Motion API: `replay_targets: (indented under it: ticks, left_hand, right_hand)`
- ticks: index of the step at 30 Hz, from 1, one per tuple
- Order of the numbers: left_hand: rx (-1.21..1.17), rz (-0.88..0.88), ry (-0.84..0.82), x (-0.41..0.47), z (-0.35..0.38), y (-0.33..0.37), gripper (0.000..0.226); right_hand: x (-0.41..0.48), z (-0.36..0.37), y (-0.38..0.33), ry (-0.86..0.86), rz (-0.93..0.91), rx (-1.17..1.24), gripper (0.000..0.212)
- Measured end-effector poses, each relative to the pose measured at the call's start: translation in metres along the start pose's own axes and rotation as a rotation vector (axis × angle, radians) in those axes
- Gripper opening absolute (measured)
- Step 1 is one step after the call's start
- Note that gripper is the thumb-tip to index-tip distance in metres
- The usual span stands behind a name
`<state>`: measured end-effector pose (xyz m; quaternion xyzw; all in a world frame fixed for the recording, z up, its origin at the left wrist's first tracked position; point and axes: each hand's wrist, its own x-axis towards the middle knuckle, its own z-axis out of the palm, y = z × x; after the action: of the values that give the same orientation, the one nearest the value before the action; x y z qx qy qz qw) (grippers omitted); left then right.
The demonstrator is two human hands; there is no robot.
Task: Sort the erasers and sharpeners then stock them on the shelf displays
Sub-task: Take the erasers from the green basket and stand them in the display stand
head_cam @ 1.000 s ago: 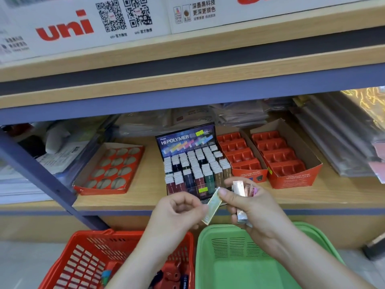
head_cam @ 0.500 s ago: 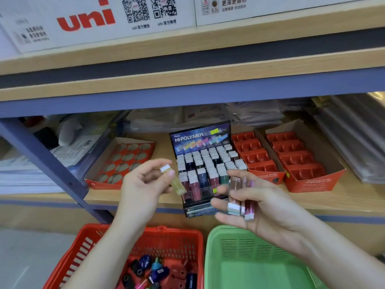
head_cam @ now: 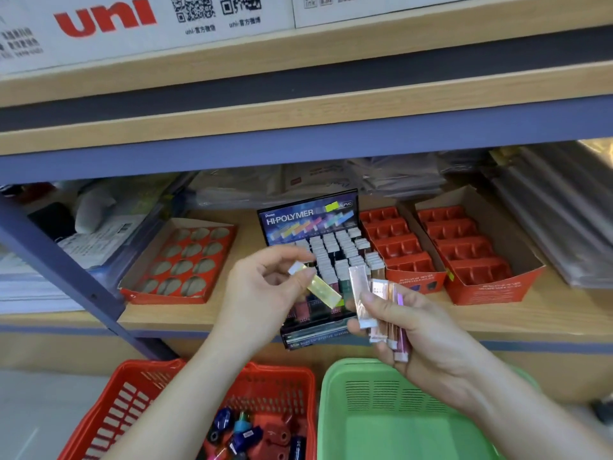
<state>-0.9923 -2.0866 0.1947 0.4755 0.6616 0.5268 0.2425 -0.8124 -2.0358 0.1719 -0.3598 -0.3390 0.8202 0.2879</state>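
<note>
In front of the Hi-Polymer display box (head_cam: 311,220), the left hand (head_cam: 265,287) pinches 1 yellow eraser (head_cam: 323,290); the right hand (head_cam: 414,330) clamps several erasers (head_cam: 381,303).

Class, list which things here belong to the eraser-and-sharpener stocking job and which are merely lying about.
Job: yellow eraser, left hand; eraser bundle, right hand; display box; sharpeners; red basket; green basket; red trays.
Lying about: paper stacks; plastic packets; white cartons.

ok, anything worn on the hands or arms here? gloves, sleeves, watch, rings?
Nothing worn that shows. The left hand and right hand are bare, with no gloves, rings or bands in view. The left forearm and right forearm are bare to the frame edge: no sleeve, no watch.
</note>
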Motion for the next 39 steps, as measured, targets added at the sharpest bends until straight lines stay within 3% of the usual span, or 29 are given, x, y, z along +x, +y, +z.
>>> replay_targets:
  ticks: [7,12,18,21,24,28,34,39]
  left_hand:
    - [-0.126,-0.060,-0.208,-0.006,0.022,0.005,0.017]
    - [0.056,-0.056,-0.234,-0.006,0.021,-0.003,0.018]
    - [-0.525,-0.223,-0.093,-0.002,0.019,0.002,0.020]
    - [-0.625,-0.245,-0.060,0.006,0.017,0.008,0.014]
    - [-0.369,-0.178,-0.116,0.018,0.017,0.009,0.018]
    - [0.056,-0.085,-0.315,0.036,0.025,0.015,0.028]
    - [0.379,0.082,-0.246,0.058,0.045,0.030,0.014]
    - [0.740,0.244,-0.374,0.059,0.066,0.030,0.017]
  right_hand:
    - [0.000,-0.002,0.000,-0.039,-0.026,-0.120,0.025]
    - [-0.001,-0.004,0.004,-0.006,-0.054,-0.210,0.028]
    - [0.002,-0.009,0.007,-0.029,-0.029,-0.164,0.012]
    - [0.004,-0.016,0.007,0.017,-0.023,-0.163,0.017]
    - [0.004,-0.023,0.003,0.060,-0.037,-0.162,0.018]
    - [0.004,-0.032,-0.011,0.127,-0.074,-0.129,0.018]
    - [0.001,-0.053,-0.038,0.221,-0.115,-0.049,0.021]
    - [0.001,-0.063,-0.052,0.271,-0.160,0.018,0.018]
